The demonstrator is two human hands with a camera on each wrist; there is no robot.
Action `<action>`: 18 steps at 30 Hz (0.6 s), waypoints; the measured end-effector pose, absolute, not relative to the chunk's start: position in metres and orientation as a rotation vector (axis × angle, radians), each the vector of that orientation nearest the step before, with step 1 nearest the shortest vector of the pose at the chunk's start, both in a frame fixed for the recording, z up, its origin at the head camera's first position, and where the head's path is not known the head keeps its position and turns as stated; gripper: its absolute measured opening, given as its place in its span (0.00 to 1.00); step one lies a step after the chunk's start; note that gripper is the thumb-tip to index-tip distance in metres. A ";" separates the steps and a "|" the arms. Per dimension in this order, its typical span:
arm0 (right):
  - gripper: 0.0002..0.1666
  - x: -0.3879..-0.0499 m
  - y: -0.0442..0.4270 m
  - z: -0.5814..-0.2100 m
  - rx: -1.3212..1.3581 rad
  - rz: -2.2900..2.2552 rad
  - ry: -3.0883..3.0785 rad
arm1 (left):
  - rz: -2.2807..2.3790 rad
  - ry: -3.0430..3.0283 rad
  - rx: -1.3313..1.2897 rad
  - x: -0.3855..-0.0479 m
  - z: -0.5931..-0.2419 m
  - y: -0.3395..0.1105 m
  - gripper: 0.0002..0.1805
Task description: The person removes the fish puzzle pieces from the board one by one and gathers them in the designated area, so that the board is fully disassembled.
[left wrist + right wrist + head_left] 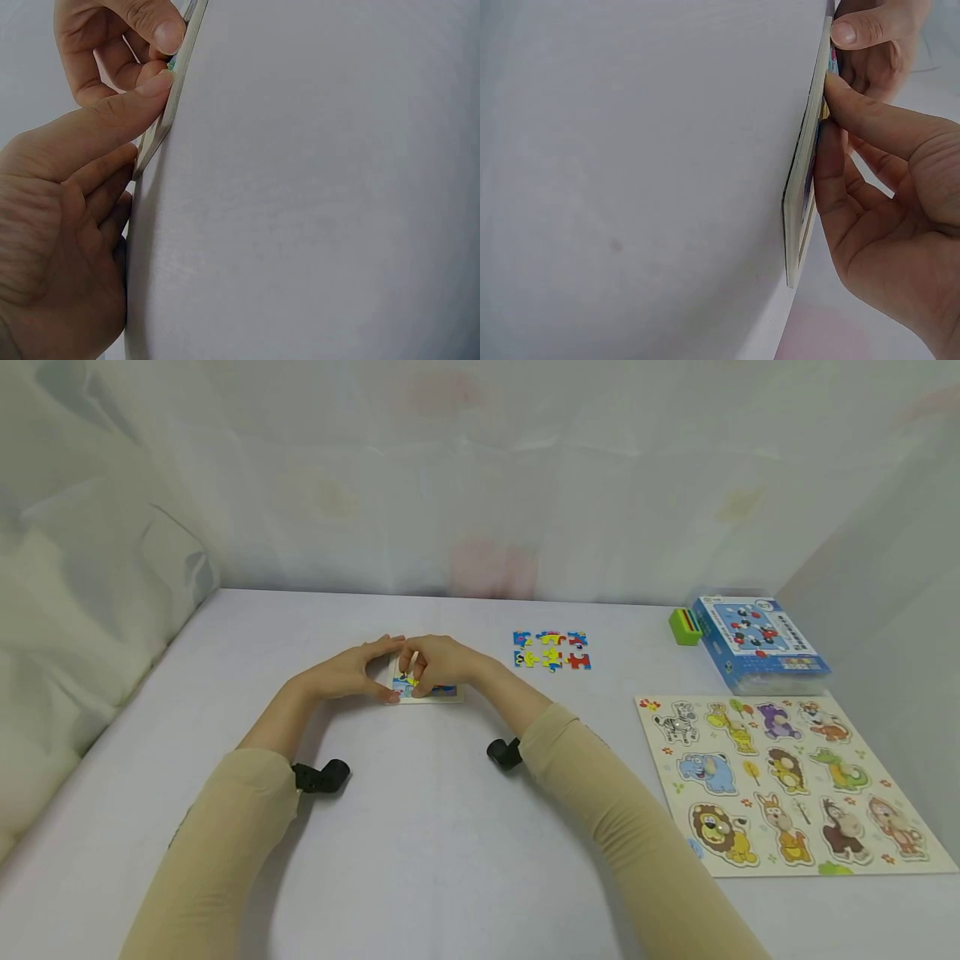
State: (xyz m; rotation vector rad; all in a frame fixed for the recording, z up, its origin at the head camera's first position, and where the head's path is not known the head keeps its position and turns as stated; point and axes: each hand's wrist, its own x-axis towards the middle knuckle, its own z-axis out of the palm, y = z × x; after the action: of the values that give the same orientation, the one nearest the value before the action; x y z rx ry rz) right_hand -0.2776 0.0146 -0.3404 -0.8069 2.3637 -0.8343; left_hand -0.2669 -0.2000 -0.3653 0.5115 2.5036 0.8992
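A small jigsaw puzzle board (448,700) with a pale frame and a blue and yellow picture lies on the white table. My left hand (348,671) holds its left side, the thumb at the near corner and the fingers along the far edge. Over the picture, my right hand (444,660) bends its fingers down onto the board. In the right wrist view its thumb and a fingertip meet at the board's face (808,196), pinching a puzzle piece that the fingers mostly hide. Several loose puzzle pieces (552,657) lie in two rows to the right.
At the right lies a large animal peg board (675,785). Behind it stand a blue box (757,639) and a small green block-like item (684,627). White cloth (337,485) hangs along the table's back. Black wrist cameras (322,776) sit on both wrists.
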 end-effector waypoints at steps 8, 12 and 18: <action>0.24 -0.277 0.013 -0.340 -0.824 -0.854 2.366 | 0.906 2.492 0.518 -0.266 -0.364 -0.201 0.56; 0.25 -0.277 0.013 -0.340 -0.847 -0.869 2.366 | 0.916 2.482 0.513 -0.266 -0.364 -0.201 0.55; 0.25 -0.276 0.013 -0.339 -0.859 -0.878 2.372 | 0.911 2.485 0.501 -0.266 -0.364 -0.201 0.54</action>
State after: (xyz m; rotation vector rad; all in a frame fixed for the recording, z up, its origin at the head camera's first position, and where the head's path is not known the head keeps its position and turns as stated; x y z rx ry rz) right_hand -0.2763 0.0128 -0.3394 -0.8594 2.3719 -0.8779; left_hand -0.2662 -0.2010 -0.3641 0.5010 2.4848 0.9109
